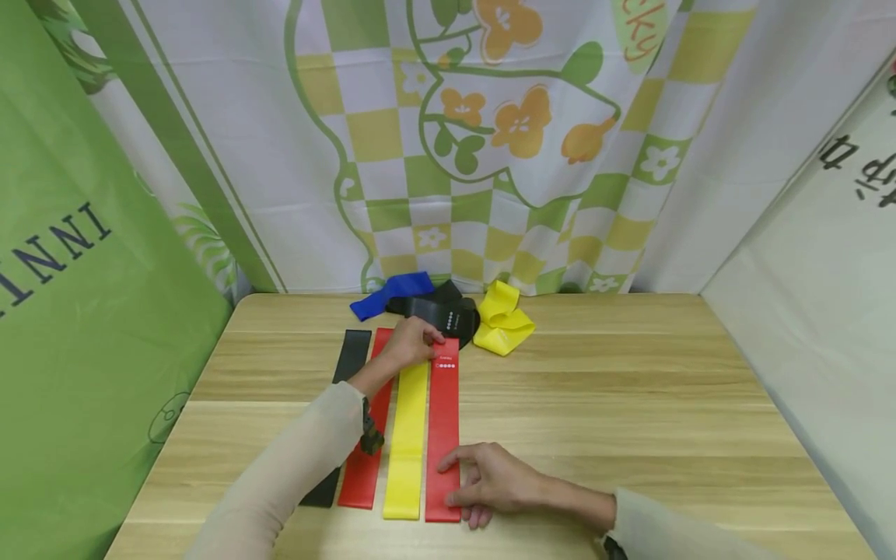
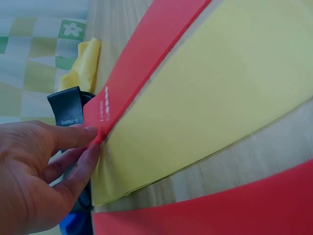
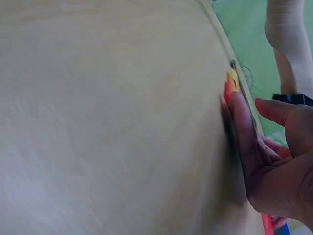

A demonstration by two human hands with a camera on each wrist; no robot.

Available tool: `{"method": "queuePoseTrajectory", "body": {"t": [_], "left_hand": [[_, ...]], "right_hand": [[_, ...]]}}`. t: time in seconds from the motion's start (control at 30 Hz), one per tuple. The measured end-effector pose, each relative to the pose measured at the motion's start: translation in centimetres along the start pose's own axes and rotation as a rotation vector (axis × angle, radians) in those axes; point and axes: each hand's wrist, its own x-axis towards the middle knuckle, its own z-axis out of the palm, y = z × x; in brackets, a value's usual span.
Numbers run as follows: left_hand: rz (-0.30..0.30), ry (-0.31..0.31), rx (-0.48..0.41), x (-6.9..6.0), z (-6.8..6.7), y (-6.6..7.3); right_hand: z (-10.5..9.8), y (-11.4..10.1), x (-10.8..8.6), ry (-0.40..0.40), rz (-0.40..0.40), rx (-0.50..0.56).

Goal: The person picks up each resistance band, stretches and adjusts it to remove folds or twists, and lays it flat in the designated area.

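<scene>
Four flat elastic resistance bands lie side by side on the wooden table. From the left they are a black band, a red band, a yellow band and a second red band with printed dots near its far end. My left hand pinches that far end by its left corner, and the left wrist view shows its fingertips on the red band. Beside the near end is my right hand, its thumb and index finger apart over the red band's right edge.
Behind the row, against the patterned curtain, lie a crumpled blue band, a black band bundle and a folded yellow band. The wooden table extends to the right. Green cloth hangs at the left.
</scene>
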Motion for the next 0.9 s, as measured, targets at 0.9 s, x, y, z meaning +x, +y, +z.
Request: {"method": "queuePoseTrajectory", "body": {"t": [0.9], "left_hand": [[0.17,0.131,-0.172,2.8,-0.7,0.5]], "right_hand": [[-10.9,-2.2,5.4,0.553,-0.233,-0.216]]}}
